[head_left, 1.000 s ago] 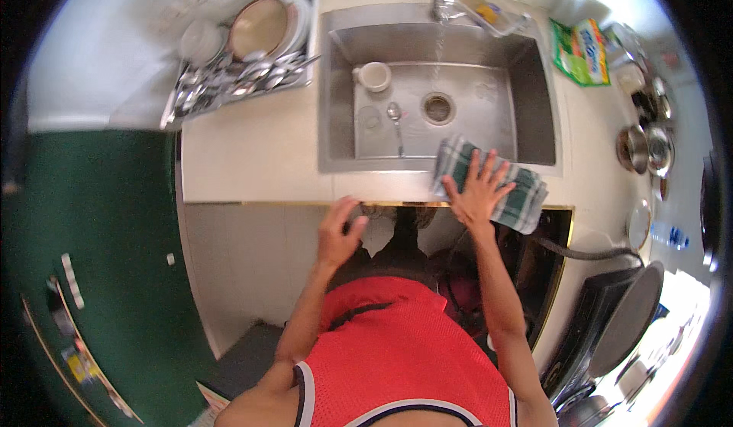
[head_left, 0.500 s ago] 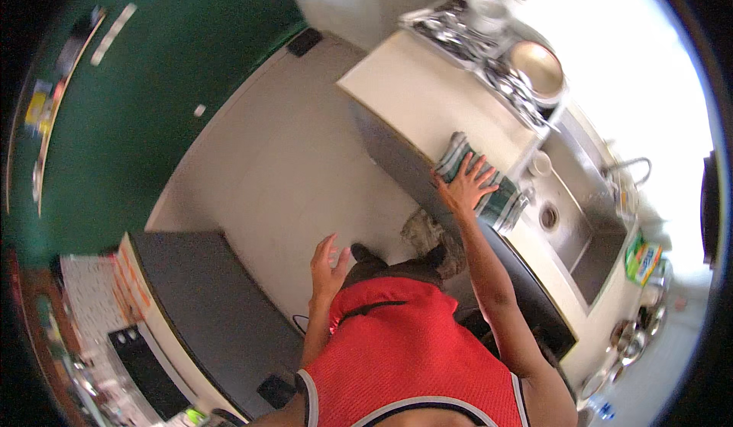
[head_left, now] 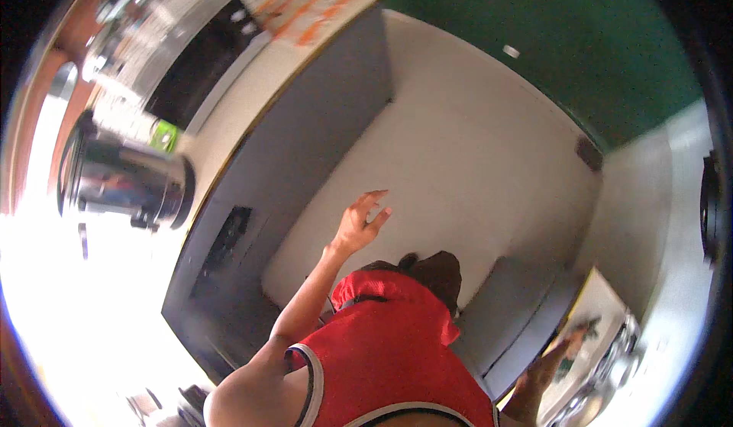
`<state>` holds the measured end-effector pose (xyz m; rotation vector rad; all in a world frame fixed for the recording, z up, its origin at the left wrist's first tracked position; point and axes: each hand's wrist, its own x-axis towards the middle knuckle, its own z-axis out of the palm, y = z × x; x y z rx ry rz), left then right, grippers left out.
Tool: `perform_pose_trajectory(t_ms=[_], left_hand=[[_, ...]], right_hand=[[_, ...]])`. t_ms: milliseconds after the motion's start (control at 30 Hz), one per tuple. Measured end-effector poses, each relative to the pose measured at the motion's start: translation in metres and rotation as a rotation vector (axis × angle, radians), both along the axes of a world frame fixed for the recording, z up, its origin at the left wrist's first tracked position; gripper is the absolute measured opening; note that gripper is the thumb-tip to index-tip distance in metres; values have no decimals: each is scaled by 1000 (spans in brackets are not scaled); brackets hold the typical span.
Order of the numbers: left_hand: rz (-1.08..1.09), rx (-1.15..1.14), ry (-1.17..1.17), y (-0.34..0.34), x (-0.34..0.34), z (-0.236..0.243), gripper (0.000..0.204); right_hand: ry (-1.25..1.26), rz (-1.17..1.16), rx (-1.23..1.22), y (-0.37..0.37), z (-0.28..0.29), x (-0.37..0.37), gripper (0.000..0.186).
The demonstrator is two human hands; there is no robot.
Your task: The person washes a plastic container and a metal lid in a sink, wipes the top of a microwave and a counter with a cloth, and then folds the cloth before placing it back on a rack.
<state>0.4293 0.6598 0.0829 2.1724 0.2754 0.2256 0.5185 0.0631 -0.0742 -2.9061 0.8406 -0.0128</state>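
Observation:
My left hand [head_left: 363, 222] hangs in mid-air over the floor, its fingers apart and nothing in it. Far to the right, my right hand [head_left: 571, 343] is at a green and white checked cloth [head_left: 564, 369] on the pale countertop [head_left: 598, 299]. Parts of the cloth show beside the hand; the rest is hidden under it. The right fingers are small and blurred, so I cannot tell whether they are spread or closed.
On the left counter [head_left: 229, 133] stand a large metal urn [head_left: 130, 179], a black-fronted oven-like appliance [head_left: 200, 64] and a small bright green object [head_left: 164, 135]. Dishes and metal ware [head_left: 622, 362] crowd the right counter. A dark green wall [head_left: 489, 7] rises beyond the pale floor [head_left: 458, 160].
My view has swung left, away from the sink and towards the opposite counter. My right hand and the cloth now appear at the lower right. My left hand stays open in mid-air.

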Motion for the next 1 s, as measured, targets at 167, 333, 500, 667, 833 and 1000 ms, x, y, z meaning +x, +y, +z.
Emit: perform_pose_trajectory(t_ms=[167,333,500,667,833,1000], left_hand=[[208,-126,168,41,7,-30,37],[115,-227,138,188,5,-18,34],[225,-212,32,156,139,-43,44],[596,-165,37,255,140,-10,51],[1095,-440,63,300,80,19,53],[1359,-511,2,314,13,-12,49]], right_hand=[[-405,-89,1055,151,-9,92,53],[-341,-175,1950,404,19,78,48],[96,-270,2401,589,76,213,46],[634,111,2491,792,147,252,48],[484,808,2106,946,171,285,51],[348,1306,990,1117,135,250,90]])
